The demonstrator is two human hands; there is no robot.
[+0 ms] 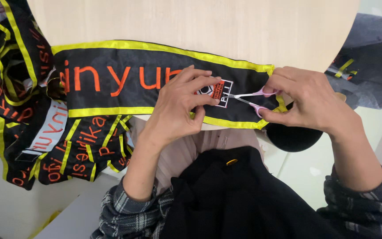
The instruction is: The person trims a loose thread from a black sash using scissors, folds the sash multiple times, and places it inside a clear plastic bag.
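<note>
Black sash (124,79) flat on pale wooden table (200,22)

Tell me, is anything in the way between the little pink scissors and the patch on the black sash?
Nothing visible. The right hand holds the small pink-handled scissors, tips right at the patch on the black yellow-edged sash. The left hand presses beside the patch, not across the blades.

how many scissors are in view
1: small pink-handled scissors in the right hand, blades pointing at the patch on the black sash that the left hand presses down. More could be hidden under the sash pile.
</note>
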